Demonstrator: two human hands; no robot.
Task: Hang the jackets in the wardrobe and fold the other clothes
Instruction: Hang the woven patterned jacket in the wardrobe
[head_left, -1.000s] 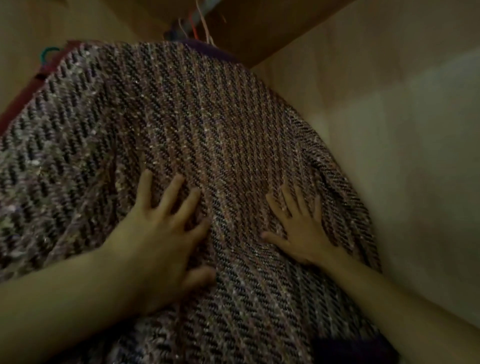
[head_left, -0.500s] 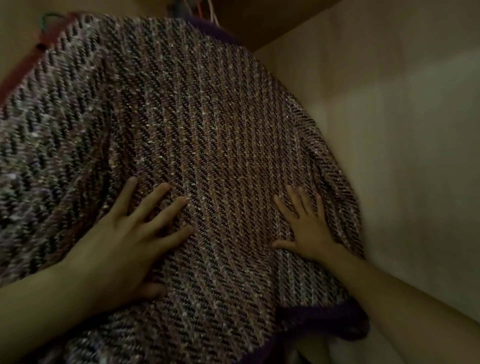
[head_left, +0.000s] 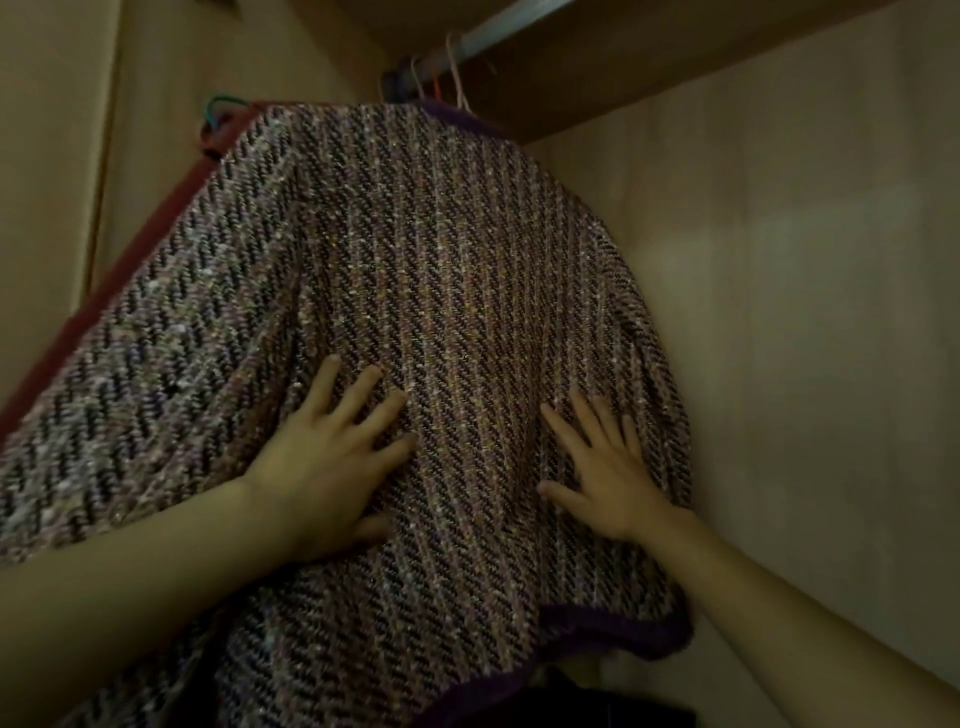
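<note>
Your left hand (head_left: 327, 467) lies flat with fingers spread on the tweed jacket (head_left: 415, 291), pressing the cloth and gripping nothing. Along the jacket's left edge runs a red garment edge (head_left: 130, 260), and a green hanger hook (head_left: 221, 106) shows just above its top corner. The jacket hangs inside the wardrobe below the metal rail (head_left: 511, 26), where thin hanger hooks (head_left: 441, 73) cluster; which hook carries it is hard to tell in the dim light. Your right hand (head_left: 608, 473) also rests open-palmed on the fabric, fingers splayed, near the jacket's right side. A dark purple trim (head_left: 618, 631) borders the hem beside the pale wardrobe wall (head_left: 805, 364).
</note>
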